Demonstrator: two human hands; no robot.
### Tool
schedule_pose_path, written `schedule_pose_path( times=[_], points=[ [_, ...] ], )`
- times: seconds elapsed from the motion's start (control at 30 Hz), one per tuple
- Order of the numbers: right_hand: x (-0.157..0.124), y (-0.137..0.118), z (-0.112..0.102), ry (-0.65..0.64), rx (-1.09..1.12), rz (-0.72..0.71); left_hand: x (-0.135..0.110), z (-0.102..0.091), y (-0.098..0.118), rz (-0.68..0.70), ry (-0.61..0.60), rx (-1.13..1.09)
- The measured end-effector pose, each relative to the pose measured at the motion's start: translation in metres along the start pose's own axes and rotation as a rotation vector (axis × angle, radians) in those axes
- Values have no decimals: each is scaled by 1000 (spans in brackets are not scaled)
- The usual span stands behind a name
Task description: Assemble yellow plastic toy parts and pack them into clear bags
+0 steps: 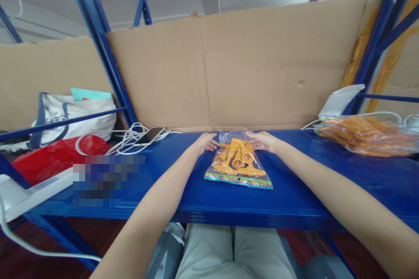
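A clear plastic bag [238,179] lies on the blue tabletop, its colourful printed edge facing me. Inside are several yellow-orange plastic pieces [237,157] with flared, cup-like ends; their exact kind is unclear. At the bag's far left corner, my left hand [207,142] has its fingers bent against the film. My right hand [263,141] meets the far right corner in the same way, thumb towards the bag's far edge. Both hands appear to hold the bag lightly by its sides, with some fingertips partly hidden.
Another clear bag of orange pieces [363,135] lies at right. Left are a phone [149,136], white cables [131,139], a red plastic bag [62,157], a white tote [78,115] and a pixelated patch. Cardboard [262,65] and blue posts [104,52] stand behind.
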State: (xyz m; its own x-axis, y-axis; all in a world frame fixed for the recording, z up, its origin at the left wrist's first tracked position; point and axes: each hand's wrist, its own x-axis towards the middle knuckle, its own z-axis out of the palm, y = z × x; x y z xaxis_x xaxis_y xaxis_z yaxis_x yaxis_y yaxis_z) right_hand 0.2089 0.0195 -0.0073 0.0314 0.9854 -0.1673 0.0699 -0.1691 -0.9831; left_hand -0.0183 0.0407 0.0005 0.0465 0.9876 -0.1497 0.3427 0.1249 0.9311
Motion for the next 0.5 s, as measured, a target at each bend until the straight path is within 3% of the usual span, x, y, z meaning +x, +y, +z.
schedule_pose_path(
  times=[0.1, 0.3, 0.5],
  points=[
    [1, 0, 0, -5, 17, 13, 4, -2, -4, 37, 89, 29],
    [6, 4, -3, -21, 44, 30, 10, 4, -15, 156, 4, 80],
    [14, 9, -7, 18, 46, -32, 13, 7, -12, 116, 126, -45]
  ],
)
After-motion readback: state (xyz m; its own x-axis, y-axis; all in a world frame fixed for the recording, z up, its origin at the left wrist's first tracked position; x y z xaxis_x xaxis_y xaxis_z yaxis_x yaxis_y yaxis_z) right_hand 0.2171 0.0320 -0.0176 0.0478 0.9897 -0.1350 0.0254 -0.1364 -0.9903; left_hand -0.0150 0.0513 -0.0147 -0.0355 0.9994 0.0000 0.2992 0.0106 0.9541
